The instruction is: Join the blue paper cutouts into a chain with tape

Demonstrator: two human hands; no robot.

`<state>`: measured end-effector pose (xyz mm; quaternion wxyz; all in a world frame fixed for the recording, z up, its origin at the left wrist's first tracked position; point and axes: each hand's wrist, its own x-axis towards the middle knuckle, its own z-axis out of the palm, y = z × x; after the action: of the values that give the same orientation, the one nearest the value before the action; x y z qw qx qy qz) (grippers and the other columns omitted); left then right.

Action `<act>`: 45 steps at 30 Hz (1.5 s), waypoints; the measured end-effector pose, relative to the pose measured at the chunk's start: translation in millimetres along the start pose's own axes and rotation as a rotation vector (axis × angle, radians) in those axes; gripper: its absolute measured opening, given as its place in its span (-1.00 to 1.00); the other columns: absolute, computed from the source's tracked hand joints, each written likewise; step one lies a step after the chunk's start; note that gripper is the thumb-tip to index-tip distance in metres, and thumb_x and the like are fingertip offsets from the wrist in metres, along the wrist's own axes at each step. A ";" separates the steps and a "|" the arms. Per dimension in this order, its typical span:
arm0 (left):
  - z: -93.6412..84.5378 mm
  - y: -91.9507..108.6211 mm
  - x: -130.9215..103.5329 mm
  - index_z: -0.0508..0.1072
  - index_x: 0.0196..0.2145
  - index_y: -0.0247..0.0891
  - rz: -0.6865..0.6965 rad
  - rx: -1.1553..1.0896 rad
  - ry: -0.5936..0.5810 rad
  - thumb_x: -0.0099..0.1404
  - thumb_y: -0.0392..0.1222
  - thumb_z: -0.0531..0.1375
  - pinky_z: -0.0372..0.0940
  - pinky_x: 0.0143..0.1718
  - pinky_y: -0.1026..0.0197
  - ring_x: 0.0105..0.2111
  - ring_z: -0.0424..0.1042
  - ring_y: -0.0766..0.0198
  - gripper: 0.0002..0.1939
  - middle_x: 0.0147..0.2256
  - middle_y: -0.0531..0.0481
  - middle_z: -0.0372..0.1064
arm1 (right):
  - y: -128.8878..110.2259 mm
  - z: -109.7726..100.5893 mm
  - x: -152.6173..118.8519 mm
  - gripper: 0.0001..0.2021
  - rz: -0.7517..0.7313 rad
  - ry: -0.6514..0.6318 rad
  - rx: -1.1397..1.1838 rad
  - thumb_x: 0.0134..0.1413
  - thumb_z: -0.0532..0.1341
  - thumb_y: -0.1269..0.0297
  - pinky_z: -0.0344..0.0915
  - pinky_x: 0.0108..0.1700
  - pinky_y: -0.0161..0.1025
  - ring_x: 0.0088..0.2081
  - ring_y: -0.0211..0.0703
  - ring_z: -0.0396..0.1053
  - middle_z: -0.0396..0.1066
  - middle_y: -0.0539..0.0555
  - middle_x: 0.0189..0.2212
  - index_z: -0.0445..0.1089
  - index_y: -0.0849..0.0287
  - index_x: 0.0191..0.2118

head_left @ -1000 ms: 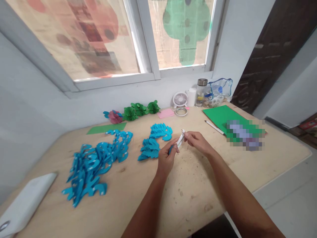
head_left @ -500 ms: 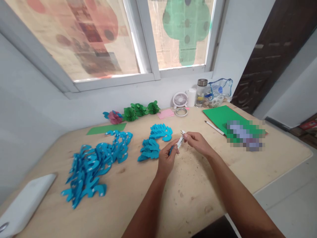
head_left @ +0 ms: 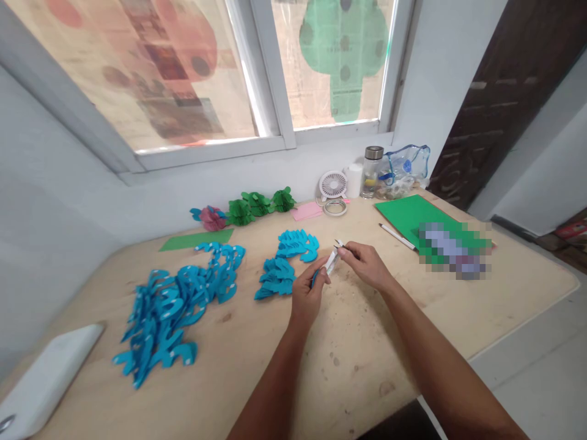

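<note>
Just above the middle of the table, my left hand (head_left: 308, 286) is closed on a narrow white strip (head_left: 332, 259), with a bit of blue showing by its fingers. My right hand (head_left: 364, 263) pinches a small thin dark-tipped thing (head_left: 338, 244) at the strip's upper end; its kind is too small to tell. Close to my left hand lie two folded blue paper cut-outs, a lower one (head_left: 276, 278) and an upper one (head_left: 297, 244). Further left is a heap of blue paper cut-outs (head_left: 169, 305) with small white patches.
Along the wall stand green paper shapes (head_left: 257, 204), a pink paper flower (head_left: 213, 218), a small fan (head_left: 333, 184), a tape roll (head_left: 335, 208) and a glass bottle (head_left: 372, 173). Green sheets (head_left: 403, 214) and a white pen (head_left: 397, 236) lie right; a white case (head_left: 55, 373) lies left.
My right fingers have shifted slightly at the strip's end, and the dark tips show more clearly. Both hands stay in nearly the same place.
</note>
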<state>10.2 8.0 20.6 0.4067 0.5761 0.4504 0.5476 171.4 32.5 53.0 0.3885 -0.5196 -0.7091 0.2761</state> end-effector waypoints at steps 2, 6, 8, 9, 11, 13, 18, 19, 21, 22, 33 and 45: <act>-0.6 -3.3 0.8 0.47 -0.12 -0.26 -0.003 -0.017 0.008 0.16 -0.10 0.12 0.07 -0.61 0.38 -0.64 0.12 0.46 -0.65 -0.57 0.08 0.30 | -1.4 0.3 -0.9 -0.57 -0.012 0.000 -0.032 0.09 0.01 -0.07 -0.07 -0.50 -0.35 -0.56 -0.33 0.03 0.05 -0.09 -0.66 0.17 0.18 -0.58; -1.3 -7.5 1.4 0.45 -0.10 -0.27 0.005 -0.075 0.000 0.17 -0.08 0.12 0.04 -0.64 0.38 -0.68 0.05 0.49 -0.63 -0.56 0.09 0.29 | -2.9 0.5 -1.4 -0.57 -0.008 -0.007 -0.074 0.10 0.01 -0.05 -0.09 -0.49 -0.35 -0.56 -0.34 0.03 0.04 -0.10 -0.66 0.15 0.18 -0.59; -1.2 -7.5 1.0 0.44 -0.09 -0.27 0.007 -0.100 -0.014 0.17 -0.08 0.12 0.02 -0.65 0.38 -0.69 0.03 0.51 -0.63 -0.56 0.09 0.29 | -3.0 0.4 -1.3 -0.57 -0.004 -0.025 -0.071 0.10 0.00 -0.05 -0.09 -0.49 -0.35 -0.56 -0.34 0.03 0.05 -0.09 -0.66 0.17 0.19 -0.59; -1.1 -7.2 0.6 0.44 -0.09 -0.27 0.008 -0.107 -0.024 0.18 -0.08 0.12 0.02 -0.66 0.39 -0.69 0.02 0.51 -0.63 -0.56 0.09 0.29 | -3.0 0.4 -1.3 -0.57 -0.007 -0.035 -0.063 0.10 0.00 -0.05 -0.08 -0.50 -0.35 -0.56 -0.34 0.03 0.05 -0.09 -0.66 0.17 0.19 -0.58; -1.1 -6.5 0.2 0.43 -0.08 -0.27 0.009 -0.114 -0.043 0.18 -0.08 0.12 0.01 -0.66 0.39 -0.69 0.01 0.51 -0.63 -0.56 0.09 0.28 | -3.0 0.5 -1.4 -0.57 -0.024 -0.055 -0.040 0.10 0.00 -0.06 -0.07 -0.49 -0.35 -0.56 -0.34 0.04 0.05 -0.09 -0.66 0.18 0.19 -0.57; -1.2 -6.3 0.2 0.44 -0.08 -0.27 0.008 -0.116 -0.051 0.18 -0.08 0.12 0.01 -0.66 0.38 -0.69 0.02 0.51 -0.63 -0.56 0.09 0.29 | -3.2 0.6 -1.7 -0.57 -0.038 -0.073 -0.022 0.10 -0.01 -0.06 -0.06 -0.49 -0.35 -0.55 -0.33 0.04 0.05 -0.09 -0.65 0.18 0.19 -0.57; -1.8 -9.0 3.1 0.46 -0.11 -0.28 0.032 -0.084 -0.068 0.18 -0.07 0.12 0.05 -0.63 0.37 -0.67 0.08 0.49 -0.64 -0.58 0.08 0.30 | -4.3 0.7 -2.0 -0.57 -0.036 -0.089 -0.031 0.11 -0.01 -0.05 -0.06 -0.49 -0.35 -0.55 -0.33 0.05 0.05 -0.09 -0.65 0.19 0.19 -0.57; -1.9 -9.4 3.7 0.46 -0.12 -0.28 0.040 -0.070 -0.071 0.17 -0.08 0.12 0.07 -0.62 0.37 -0.67 0.10 0.48 -0.64 -0.58 0.08 0.30 | -4.6 0.6 -2.0 -0.57 -0.037 -0.089 -0.037 0.11 -0.01 -0.05 -0.06 -0.49 -0.35 -0.55 -0.33 0.05 0.05 -0.09 -0.65 0.20 0.19 -0.57; -1.8 -9.5 4.5 0.47 -0.12 -0.28 0.053 -0.046 -0.070 0.17 -0.09 0.12 0.09 -0.59 0.37 -0.65 0.13 0.47 -0.65 -0.58 0.08 0.31 | -5.3 0.4 -1.9 -0.57 -0.042 -0.088 -0.048 0.12 -0.02 -0.05 -0.05 -0.49 -0.35 -0.55 -0.33 0.06 0.06 -0.09 -0.65 0.20 0.20 -0.56; -1.8 -9.1 4.5 0.47 -0.12 -0.27 0.056 -0.037 -0.069 0.18 -0.10 0.12 0.10 -0.58 0.37 -0.64 0.14 0.46 -0.65 -0.58 0.08 0.31 | -5.6 0.3 -1.8 -0.57 -0.045 -0.086 -0.053 0.12 -0.02 -0.05 -0.05 -0.48 -0.35 -0.54 -0.34 0.06 0.06 -0.09 -0.65 0.20 0.20 -0.56; -2.3 1.2 0.8 0.46 -0.10 -0.28 0.087 0.054 -0.079 0.19 -0.18 0.10 0.11 -0.53 0.37 -0.59 0.17 0.44 -0.67 -0.56 0.09 0.30 | -7.9 -0.1 -3.1 -0.58 -0.052 -0.045 -0.111 0.12 -0.01 -0.03 -0.07 -0.50 -0.37 -0.56 -0.36 0.05 0.04 -0.11 -0.66 0.15 0.20 -0.58; -1.6 1.4 -0.2 0.45 -0.08 -0.28 0.095 0.087 -0.092 0.21 -0.17 0.09 0.12 -0.53 0.37 -0.58 0.18 0.43 -0.66 -0.55 0.09 0.30 | -7.0 0.0 -3.2 -0.57 -0.050 -0.044 -0.162 0.12 -0.02 -0.04 -0.08 -0.50 -0.38 -0.58 -0.36 0.06 0.05 -0.11 -0.68 0.19 0.20 -0.57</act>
<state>8.7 7.5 21.9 0.3751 0.6386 0.4268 0.5190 168.2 27.3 57.7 0.3363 -0.5251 -0.7503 0.2196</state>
